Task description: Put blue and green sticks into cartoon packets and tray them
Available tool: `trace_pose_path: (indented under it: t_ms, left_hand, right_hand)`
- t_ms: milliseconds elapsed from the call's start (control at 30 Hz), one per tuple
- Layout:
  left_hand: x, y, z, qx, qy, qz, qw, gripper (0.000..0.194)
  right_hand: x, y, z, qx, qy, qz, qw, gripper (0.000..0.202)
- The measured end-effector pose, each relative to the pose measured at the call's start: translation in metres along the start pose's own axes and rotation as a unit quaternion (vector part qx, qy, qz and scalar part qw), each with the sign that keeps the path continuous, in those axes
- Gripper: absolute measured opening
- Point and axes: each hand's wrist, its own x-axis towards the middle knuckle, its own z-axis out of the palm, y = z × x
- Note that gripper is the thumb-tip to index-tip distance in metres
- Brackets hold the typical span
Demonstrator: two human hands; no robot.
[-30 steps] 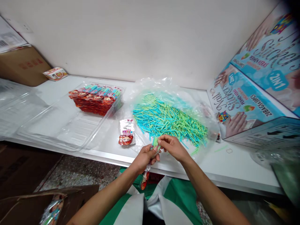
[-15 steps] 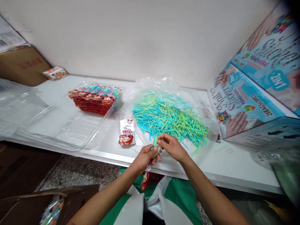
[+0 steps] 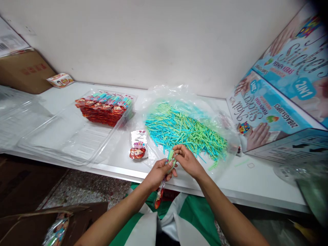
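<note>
My left hand is closed on a small printed candy packet, whose red character end hangs below my fingers. Pale green sticks stick up from the top of that packet between my hands. At their tips, the bent fingers of my right hand come close together; whether they pinch a stick is hard to make out. Just beyond lies a heap of thin green and blue sticks on a clear plastic bag. Left of my hands, a small stack of similar packets rests on the table.
A clear plastic tray on the left holds rows of filled packets. Printed blue boxes stand at the right. A brown carton and a small box sit at the back left. Below is an open carton.
My right hand's fingers have shifted slightly at the tops of the green sticks, showing more of them. My left hand keeps its hold on the packet almost in place.
</note>
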Motion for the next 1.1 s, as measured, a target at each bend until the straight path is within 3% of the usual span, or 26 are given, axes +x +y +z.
trace_pose_path:
  t_ms: [200, 433, 600, 800, 967, 1100]
  left_hand:
    - [-0.001, 0.0, -0.001, 0.0, -0.009, 0.015, 1.0, 0.032]
    - [-0.001, 0.0, -0.001, 0.016, -0.012, 0.017, 1.0, 0.033]
    - [0.0, 0.0, 0.0, 0.007, -0.018, 0.008, 1.0, 0.033]
    - [-0.001, 0.0, -0.001, 0.026, -0.029, 0.015, 0.999, 0.034]
    - [0.001, 0.002, -0.006, 0.089, 0.017, 0.055, 0.994, 0.035]
    - [0.002, 0.008, -0.011, 0.149, 0.064, 0.082, 0.983, 0.037]
  right_hand:
    - [-0.001, -0.006, 0.0, -0.053, -0.015, -0.012, 0.998, 0.013]
    - [0.001, -0.001, 0.002, -0.06, 0.013, -0.008, 0.998, 0.005]
    - [0.0, 0.0, 0.004, 0.006, 0.008, -0.001, 1.0, 0.023]
    - [-0.001, -0.003, 0.004, -0.048, 0.005, -0.022, 0.999, 0.015]
    - [-0.003, -0.003, 0.004, -0.079, 0.049, -0.025, 0.995, 0.023]
    - [-0.006, -0.001, 0.004, -0.071, 0.019, -0.025, 0.997, 0.019]
